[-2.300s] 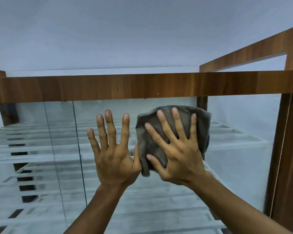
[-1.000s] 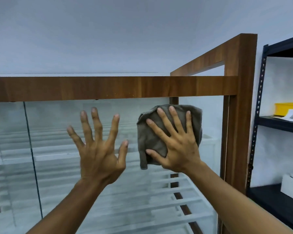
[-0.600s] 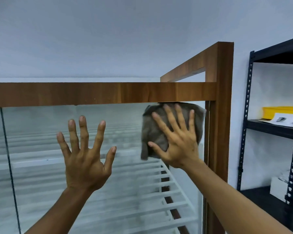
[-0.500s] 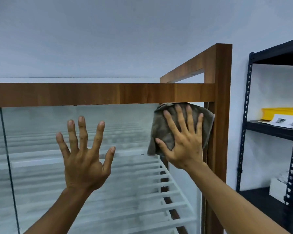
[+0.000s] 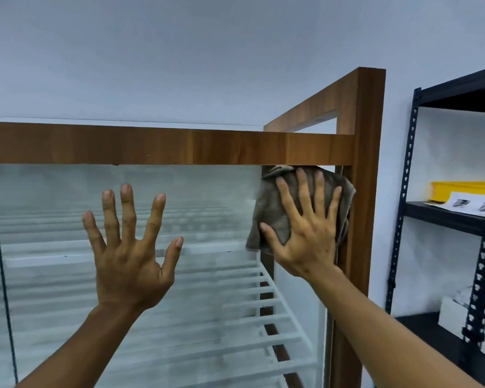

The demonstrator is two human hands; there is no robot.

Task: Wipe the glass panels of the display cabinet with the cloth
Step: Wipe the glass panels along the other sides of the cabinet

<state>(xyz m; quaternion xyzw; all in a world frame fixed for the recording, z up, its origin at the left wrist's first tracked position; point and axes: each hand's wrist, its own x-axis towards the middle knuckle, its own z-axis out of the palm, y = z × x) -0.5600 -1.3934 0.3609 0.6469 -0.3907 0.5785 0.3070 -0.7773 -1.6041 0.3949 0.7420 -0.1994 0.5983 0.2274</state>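
1. Right hand [image 5: 305,233]: flat and spread, all fingers straight. The palm presses a crumpled grey-brown cloth [image 5: 265,205] against the front glass panel [image 5: 207,208] of the brown wooden-framed display cabinet [image 5: 165,142].
2. Cloth position: upper right corner of the panel. Its top edge touches the underside of the cabinet's horizontal top rail, and its right edge lies against the vertical wooden corner post [image 5: 367,169]. A fold hangs below the thumb.
3. Left hand [image 5: 129,256]: open, fingers fanned wide, palm toward the glass. It holds nothing and is well left of the cloth. Contact with the pane: cannot tell.
4. Glass: hazy and streaked across the visible area. A dark vertical seam [image 5: 0,261] runs down it near the left edge of the view.
5. Behind the glass: white slatted shelves [image 5: 235,306] at several levels.
6. Right of the cabinet: a black metal slotted-upright rack [image 5: 409,191] against the pale wall. Its middle shelf carries a yellow plastic tray [image 5: 459,190] with a printed paper sheet [image 5: 465,204] in front of it. A white box [image 5: 454,317] sits on the shelf below.
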